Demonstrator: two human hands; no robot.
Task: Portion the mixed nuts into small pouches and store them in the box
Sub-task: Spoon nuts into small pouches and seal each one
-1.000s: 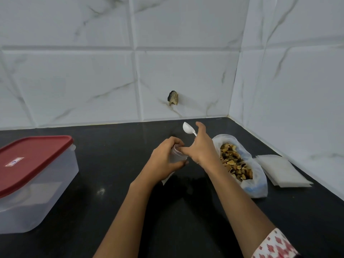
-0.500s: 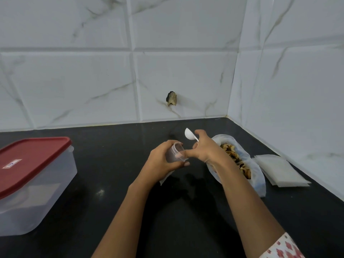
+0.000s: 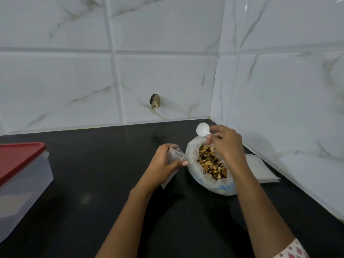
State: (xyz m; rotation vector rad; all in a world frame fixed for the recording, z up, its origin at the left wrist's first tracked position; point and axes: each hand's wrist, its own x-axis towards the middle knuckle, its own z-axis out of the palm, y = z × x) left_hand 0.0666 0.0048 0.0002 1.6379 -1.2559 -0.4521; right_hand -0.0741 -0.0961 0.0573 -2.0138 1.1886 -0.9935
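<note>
Well, the mixed nuts (image 3: pixel 211 164) sit in a big clear bag (image 3: pixel 192 161) that lies open on the black bench (image 3: pixel 96 164). I see them near the middle, a bit to the right.

The right hand (image 3: pixel 228 146) is over the far end of the bag, at 12 o'clock from the nuts. Its fingers pinch the handle of a white spoon (image 3: pixel 202 129). The round end of the spoon sticks out just past the bag's far edge. I cannot tell if the spoon touches the bag.

At 9 o'clock from the nuts, just beside the bag, the left hand (image 3: pixel 162 164) is curled round a small pouch (image 3: pixel 176 155). The pouch is clear and its mouth is open. The thumb lies along its near side, and the bottom end of the pouch hangs out under the hand.

At 3 o'clock from the bag, a flat pile of pouches (image 3: pixel 260 170) lies on the bench, partly hidden behind the right arm.

Far off at 9 o'clock, at the left edge, stands the box (image 3: pixel 24 187). It is see-through plastic and its red lid (image 3: pixel 18 159) is on.

Behind the bench, at 12 o'clock, are white wall tiles (image 3: pixel 167 77) with grey lines. One tile has a small dark chip (image 3: pixel 155 101). Down at 5 o'clock I see a bit of white sleeve (image 3: pixel 292 251) with red spots.
</note>
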